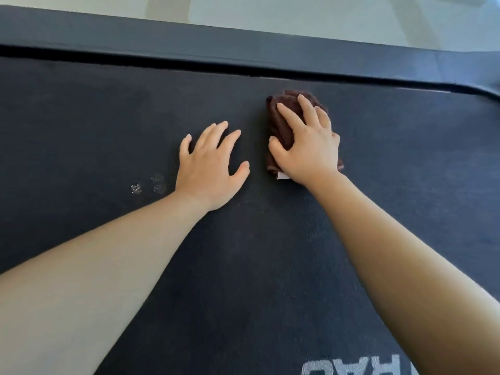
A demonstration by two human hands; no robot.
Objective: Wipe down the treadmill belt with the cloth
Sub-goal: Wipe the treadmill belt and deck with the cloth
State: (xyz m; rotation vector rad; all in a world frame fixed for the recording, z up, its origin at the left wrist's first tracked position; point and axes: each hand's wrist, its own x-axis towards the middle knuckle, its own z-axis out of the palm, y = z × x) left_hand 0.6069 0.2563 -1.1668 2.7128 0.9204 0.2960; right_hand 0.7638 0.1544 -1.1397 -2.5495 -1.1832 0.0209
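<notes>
The dark treadmill belt (94,125) fills most of the view. A bunched dark brown cloth (278,123) lies on it right of centre, a small white tag showing at its near edge. My right hand (308,147) presses down on the cloth, fingers curled over it. My left hand (208,169) rests flat on the bare belt just left of the cloth, fingers spread, holding nothing. Two small whitish smudges (147,186) mark the belt left of my left wrist.
A dark grey side rail (189,43) runs along the belt's far edge, with a black gap between them. Beyond it is pale floor (297,14). White lettering (354,366) is printed on the belt near the bottom edge.
</notes>
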